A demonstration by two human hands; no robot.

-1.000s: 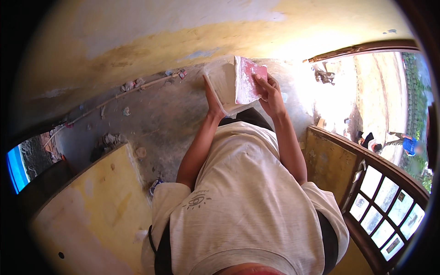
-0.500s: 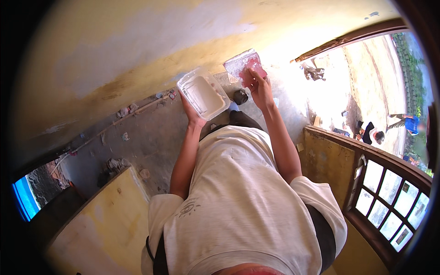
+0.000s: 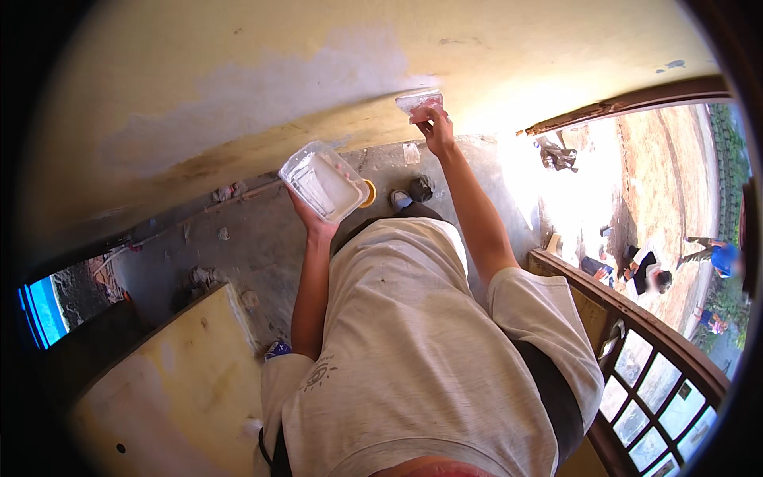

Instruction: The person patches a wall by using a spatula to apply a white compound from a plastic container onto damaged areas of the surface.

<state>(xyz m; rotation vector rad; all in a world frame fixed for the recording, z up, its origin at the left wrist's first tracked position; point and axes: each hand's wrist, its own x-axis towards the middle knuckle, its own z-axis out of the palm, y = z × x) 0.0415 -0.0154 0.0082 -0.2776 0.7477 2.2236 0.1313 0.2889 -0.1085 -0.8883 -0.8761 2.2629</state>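
My left hand (image 3: 308, 213) grips a translucent rectangular plastic container (image 3: 323, 183) with creamy white paste inside and smeared on its sides. Up and to the right, my right hand (image 3: 437, 131) pinches a pink rectangular spreader (image 3: 421, 103) coated with white along its far edge. That edge is at the patchy pale-yellow wall (image 3: 294, 71); whether it touches is hard to tell. A round yellow object (image 3: 367, 193) sits on the floor, partly hidden behind the container.
My shoe (image 3: 401, 199) is beside a dark lump (image 3: 421, 188) on the grey floor (image 3: 246, 230). A pipe (image 3: 238, 199) runs along the wall's foot. A low wall (image 3: 159, 358) stands lower left. Right are a bright doorway, a paned window (image 3: 652, 397) and several people (image 3: 719, 258) outside.
The spreader has moved from over the container up to the wall with my right hand. The container has separated from it, shifting left in my left hand.
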